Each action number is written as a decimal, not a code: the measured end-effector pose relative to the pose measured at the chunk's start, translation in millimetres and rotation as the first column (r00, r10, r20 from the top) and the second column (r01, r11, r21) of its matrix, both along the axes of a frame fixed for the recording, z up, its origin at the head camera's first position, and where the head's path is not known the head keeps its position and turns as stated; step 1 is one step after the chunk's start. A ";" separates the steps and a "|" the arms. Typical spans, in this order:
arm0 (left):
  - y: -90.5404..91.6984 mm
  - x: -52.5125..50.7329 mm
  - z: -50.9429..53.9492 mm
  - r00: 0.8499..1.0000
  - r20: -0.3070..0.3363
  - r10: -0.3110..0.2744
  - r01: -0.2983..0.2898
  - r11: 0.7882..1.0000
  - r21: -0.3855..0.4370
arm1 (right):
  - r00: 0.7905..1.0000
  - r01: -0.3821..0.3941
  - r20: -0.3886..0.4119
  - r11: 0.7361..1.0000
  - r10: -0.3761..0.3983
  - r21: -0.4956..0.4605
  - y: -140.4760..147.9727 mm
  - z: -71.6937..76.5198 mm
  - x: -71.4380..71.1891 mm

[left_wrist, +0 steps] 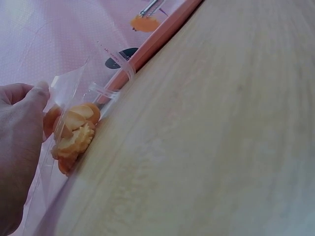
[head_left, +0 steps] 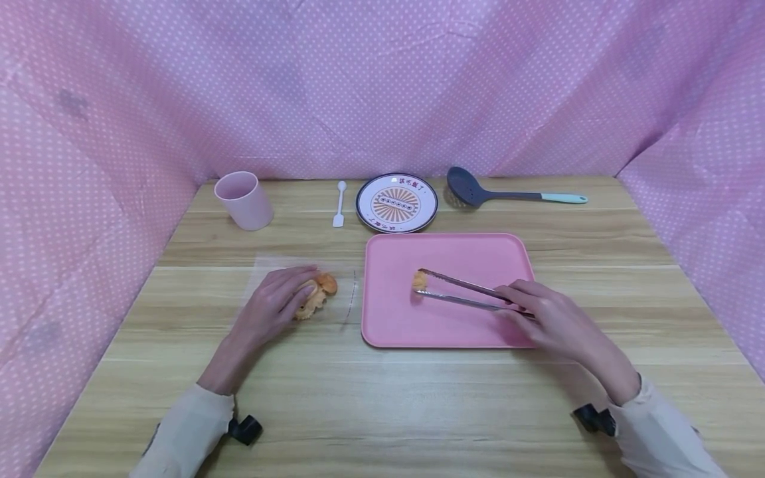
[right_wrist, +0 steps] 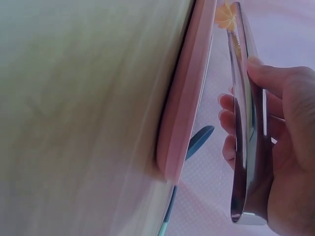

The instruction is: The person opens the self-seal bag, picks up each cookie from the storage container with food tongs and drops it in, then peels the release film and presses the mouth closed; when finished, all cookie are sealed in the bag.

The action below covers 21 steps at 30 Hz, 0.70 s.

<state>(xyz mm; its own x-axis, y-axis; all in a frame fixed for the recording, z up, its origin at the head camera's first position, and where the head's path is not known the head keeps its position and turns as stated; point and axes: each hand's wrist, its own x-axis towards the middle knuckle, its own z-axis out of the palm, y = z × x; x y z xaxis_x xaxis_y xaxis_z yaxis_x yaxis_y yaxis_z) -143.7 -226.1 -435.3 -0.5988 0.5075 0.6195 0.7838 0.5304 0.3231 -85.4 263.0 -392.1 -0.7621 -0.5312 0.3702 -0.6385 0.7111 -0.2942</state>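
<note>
Near the left side of the table, my left hand point(head_left: 271, 302) pinches the edge of a clear plastic bag point(left_wrist: 70, 88) between thumb and fingers. Several golden-brown cookies point(left_wrist: 74, 140) lie inside the bag, partly covered by the hand in the head view. With fingers and thumb around metal tongs point(right_wrist: 251, 162), my right hand point(head_left: 556, 322) reaches over a pink tray point(head_left: 478, 252). The tongs' tips hold a small flower-shaped cookie point(head_left: 420, 281) above the tray. Whether the cookie touches the tray I cannot tell.
Behind the tray stands a patterned white plate point(head_left: 412, 219). A dark skimmer point(head_left: 508, 195) with a mint handle lies right of it. To the left are a small white spoon point(head_left: 340, 202) and a pink cup point(head_left: 248, 204). Pink dotted cloth point(head_left: 382, 86) surrounds the wooden table.
</note>
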 end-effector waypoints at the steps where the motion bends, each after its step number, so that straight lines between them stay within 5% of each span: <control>1: 0.0 -0.1 -0.1 1.000 -0.002 0.000 0.000 1.000 0.001 | 1.000 -0.010 0.003 1.000 0.010 -0.003 -2.2 0.1 -1.4; 15: -0.5 -0.5 0.2 1.000 0.005 -0.002 0.002 1.000 0.003 | 0.993 -0.119 0.012 0.993 0.119 -0.028 -34.5 1.0 -22.5; 21: -0.7 -0.6 0.6 1.000 0.003 -0.002 0.002 1.000 0.000 | 0.993 -0.097 0.075 0.995 0.096 0.006 -48.3 4.7 -28.9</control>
<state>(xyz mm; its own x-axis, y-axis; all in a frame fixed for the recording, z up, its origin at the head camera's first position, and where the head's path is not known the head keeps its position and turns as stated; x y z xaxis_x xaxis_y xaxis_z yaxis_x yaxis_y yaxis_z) -144.3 -226.8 -434.7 -0.5999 0.5089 0.6174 0.7838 0.5288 0.3257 -114.2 214.7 -387.4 -0.7324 -0.6071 0.3083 -0.6808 0.6503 -0.3369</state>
